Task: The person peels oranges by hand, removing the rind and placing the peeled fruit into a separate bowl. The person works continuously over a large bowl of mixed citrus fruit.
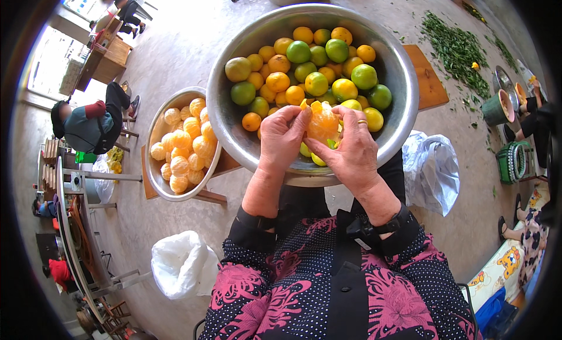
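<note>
A mostly peeled mandarin (322, 124) is held above the near side of a large metal basin (406, 107). My left hand (285, 136) pinches a bit of orange peel at the fruit's top left. From the other side, my right hand (349, 142) grips the mandarin between thumb and fingers. Pieces of green-yellow peel hang below it near my right thumb. Whole mandarins (316, 83), some green and some orange, fill the basin. To the left, a smaller metal bowl (151, 175) holds several peeled mandarins (180, 140).
Wooden stools or boards (428, 79) stand under the basin. A white plastic bag (182, 263) sits on the floor at left, another bag (432, 169) at right. Leaves (456, 48) lie scattered at upper right. A seated person (88, 120) is at left; a metal-framed table (70, 217) stands nearby.
</note>
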The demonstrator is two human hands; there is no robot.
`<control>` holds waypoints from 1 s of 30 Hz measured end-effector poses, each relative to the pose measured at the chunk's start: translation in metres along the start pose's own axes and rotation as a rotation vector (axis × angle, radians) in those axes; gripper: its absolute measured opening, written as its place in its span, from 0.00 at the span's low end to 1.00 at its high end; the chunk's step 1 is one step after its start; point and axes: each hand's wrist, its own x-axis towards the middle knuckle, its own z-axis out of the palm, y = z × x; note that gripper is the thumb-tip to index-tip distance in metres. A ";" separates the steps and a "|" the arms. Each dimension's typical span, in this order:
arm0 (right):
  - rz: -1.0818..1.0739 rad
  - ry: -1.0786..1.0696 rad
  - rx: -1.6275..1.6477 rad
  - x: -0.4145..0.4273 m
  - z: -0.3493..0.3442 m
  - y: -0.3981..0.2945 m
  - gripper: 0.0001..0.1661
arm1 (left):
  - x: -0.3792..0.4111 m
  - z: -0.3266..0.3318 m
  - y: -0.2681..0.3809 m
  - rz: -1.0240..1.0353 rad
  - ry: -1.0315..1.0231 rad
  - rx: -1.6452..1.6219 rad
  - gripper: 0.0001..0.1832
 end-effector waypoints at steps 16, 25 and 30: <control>-0.039 -0.049 0.129 0.000 0.004 0.008 0.36 | 0.001 -0.005 0.013 -0.266 -0.122 -0.075 0.13; -0.022 -0.082 0.128 -0.001 0.003 0.008 0.35 | 0.002 -0.007 0.008 -0.175 -0.141 0.081 0.14; -0.042 -0.085 0.128 -0.002 0.003 0.007 0.34 | 0.003 -0.010 0.005 -0.211 -0.163 0.042 0.15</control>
